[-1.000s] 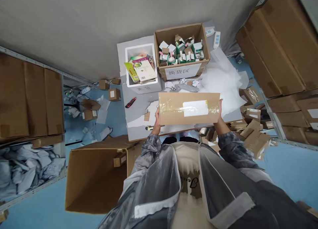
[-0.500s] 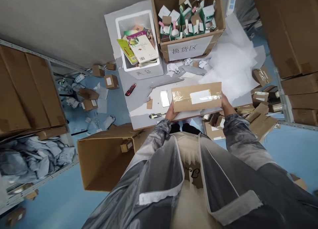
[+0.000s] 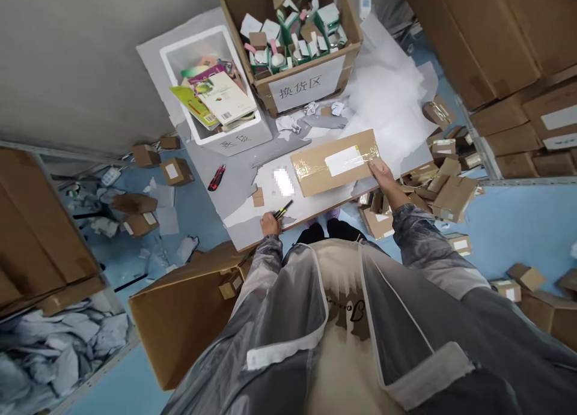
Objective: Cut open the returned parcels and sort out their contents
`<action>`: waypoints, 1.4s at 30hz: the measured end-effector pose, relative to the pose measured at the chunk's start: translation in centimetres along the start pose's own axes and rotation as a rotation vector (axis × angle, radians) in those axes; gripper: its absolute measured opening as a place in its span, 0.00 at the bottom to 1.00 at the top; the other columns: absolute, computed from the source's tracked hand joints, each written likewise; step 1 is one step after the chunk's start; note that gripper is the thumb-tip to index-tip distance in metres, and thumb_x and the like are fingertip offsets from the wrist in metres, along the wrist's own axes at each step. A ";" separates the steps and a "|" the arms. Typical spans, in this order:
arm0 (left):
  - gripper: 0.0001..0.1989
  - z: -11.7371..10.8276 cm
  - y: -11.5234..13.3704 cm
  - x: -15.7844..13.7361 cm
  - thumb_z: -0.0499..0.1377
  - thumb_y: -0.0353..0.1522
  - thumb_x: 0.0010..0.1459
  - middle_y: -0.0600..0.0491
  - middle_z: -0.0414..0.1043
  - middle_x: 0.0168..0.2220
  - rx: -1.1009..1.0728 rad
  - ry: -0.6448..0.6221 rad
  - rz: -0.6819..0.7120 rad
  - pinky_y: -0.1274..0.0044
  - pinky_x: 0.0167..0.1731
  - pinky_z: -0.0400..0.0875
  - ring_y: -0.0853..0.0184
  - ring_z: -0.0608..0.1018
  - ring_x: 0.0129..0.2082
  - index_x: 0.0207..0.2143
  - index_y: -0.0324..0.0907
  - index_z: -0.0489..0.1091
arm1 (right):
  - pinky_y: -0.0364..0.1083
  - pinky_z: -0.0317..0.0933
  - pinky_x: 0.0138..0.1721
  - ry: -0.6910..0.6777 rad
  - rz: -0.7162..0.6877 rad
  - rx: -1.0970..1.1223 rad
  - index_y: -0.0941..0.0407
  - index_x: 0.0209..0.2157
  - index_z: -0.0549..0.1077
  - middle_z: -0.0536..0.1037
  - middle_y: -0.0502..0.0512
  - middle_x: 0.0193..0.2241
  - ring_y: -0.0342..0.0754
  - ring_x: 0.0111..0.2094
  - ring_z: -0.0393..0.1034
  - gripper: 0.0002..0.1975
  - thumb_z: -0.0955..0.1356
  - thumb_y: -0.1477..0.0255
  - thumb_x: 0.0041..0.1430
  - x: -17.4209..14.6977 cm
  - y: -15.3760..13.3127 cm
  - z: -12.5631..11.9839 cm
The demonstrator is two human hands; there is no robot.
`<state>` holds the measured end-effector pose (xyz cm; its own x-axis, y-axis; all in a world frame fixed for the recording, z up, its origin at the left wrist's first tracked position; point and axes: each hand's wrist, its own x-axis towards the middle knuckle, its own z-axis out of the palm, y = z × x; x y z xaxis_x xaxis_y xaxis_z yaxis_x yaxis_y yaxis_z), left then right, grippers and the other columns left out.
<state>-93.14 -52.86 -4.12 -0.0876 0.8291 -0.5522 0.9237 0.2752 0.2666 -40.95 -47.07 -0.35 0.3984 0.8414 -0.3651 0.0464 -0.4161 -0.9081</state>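
Observation:
A long cardboard box [image 3: 311, 170], taped and bearing a white label, rests at a slant on the work table [image 3: 193, 157]. My right hand [image 3: 384, 176] grips its near right corner, thumb on top. At the table's front edge, my left hand [image 3: 270, 224] is closed around a yellow-and-black utility knife [image 3: 283, 209], whose end points away to the right. Between the knife and the box lies a blurred white rectangle [image 3: 283, 182]. Farther left is a red-and-black utility knife [image 3: 217, 178], and a small brown cardboard scrap [image 3: 258, 197] lies beyond my left hand.
At the back stand a white foam box [image 3: 234, 140] of booklets and a large carton [image 3: 261, 93] of opened small boxes. Foam sheeting [image 3: 383, 96] covers the table's right side. An open carton [image 3: 180, 319] sits lower left; discarded boxes [image 3: 455, 190] pile up right.
My left hand has let go of the box and taken hold of the yellow-and-black utility knife. The box has turned and lowered, with my right hand still at its right end. The view has shifted.

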 end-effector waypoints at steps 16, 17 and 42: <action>0.26 -12.5 30.9 1.5 0.52 0.52 0.90 0.37 0.91 0.50 0.297 -0.009 0.734 0.62 0.53 0.78 0.42 0.91 0.53 0.64 0.46 0.82 | 0.62 0.74 0.83 -0.078 -0.037 0.138 0.51 0.82 0.78 0.84 0.59 0.76 0.67 0.78 0.80 0.68 0.82 0.25 0.50 -1.5 -0.6 3.1; 0.26 -12.8 32.8 2.4 0.53 0.51 0.90 0.35 0.91 0.52 0.403 -0.014 0.760 0.62 0.54 0.78 0.41 0.91 0.54 0.65 0.44 0.82 | 0.61 0.73 0.84 -0.083 -0.046 0.157 0.51 0.82 0.78 0.85 0.60 0.76 0.67 0.78 0.79 0.67 0.82 0.26 0.51 -1.3 -1.0 3.5; 0.30 -15.7 36.7 4.7 0.52 0.42 0.88 0.32 0.88 0.62 0.649 -0.095 0.867 0.57 0.60 0.75 0.40 0.89 0.60 0.84 0.47 0.73 | 0.61 0.67 0.88 -0.092 -0.088 0.222 0.53 0.82 0.79 0.83 0.58 0.78 0.69 0.80 0.77 0.62 0.82 0.29 0.59 0.3 -0.2 5.1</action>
<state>-65.50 -31.22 15.44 0.6930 0.5686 -0.4432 0.6805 -0.7188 0.1419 -45.56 -44.98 -1.31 0.3161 0.9031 -0.2906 -0.1290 -0.2625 -0.9563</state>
